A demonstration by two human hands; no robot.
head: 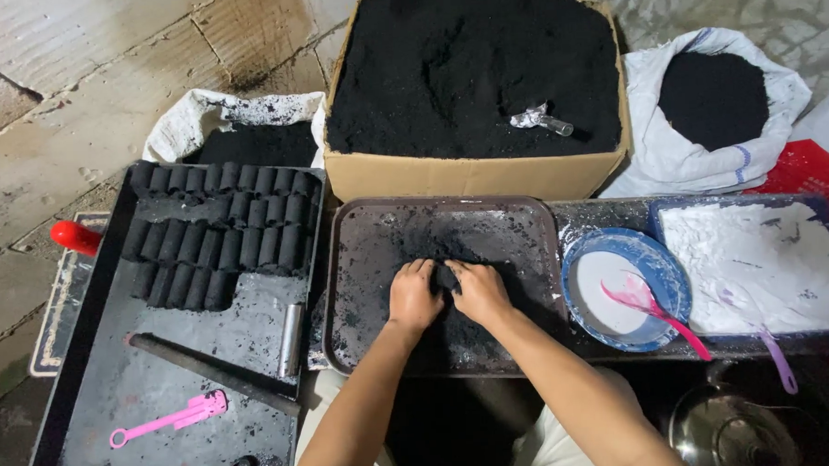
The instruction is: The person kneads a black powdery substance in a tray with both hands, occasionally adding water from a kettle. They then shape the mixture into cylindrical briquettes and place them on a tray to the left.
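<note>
Both hands low over a dark brown rounded-corner tray [360, 262] dusted with black powder, set in the middle near the person. Left hand [413, 297] and right hand [480, 292] side by side, knuckles up, pressing on a small lump of black powder paste [445, 276] between them. Fingers of both hands curled down and closed around the lump; fingertips blackened.

Left of the tray: long black flat tray [99, 400], holding rows of short black pressed cylinders [217, 235] stacked at its far end. On its bare near part lie a dark rod [208, 371], a short metal tube [291, 340] near the right edge, and a pink plastic fork-like tool [168, 421]. A red handle [75, 237] pokes out past the tray's left side.

Far side: open cardboard box [472, 178] heaped with black powder, a small clear scoop [541, 120] lying on the heap. A white sack [688, 164] of black powder sits right of the box; another white sack [199, 116] left of it.

Right of the centre tray: blue-rimmed round bowl [666, 270] with white paste and a pink spoon [656, 312]; beyond it a blue tray [657, 217] of white powder with a lilac spoon [775, 356] at its near edge.
</note>
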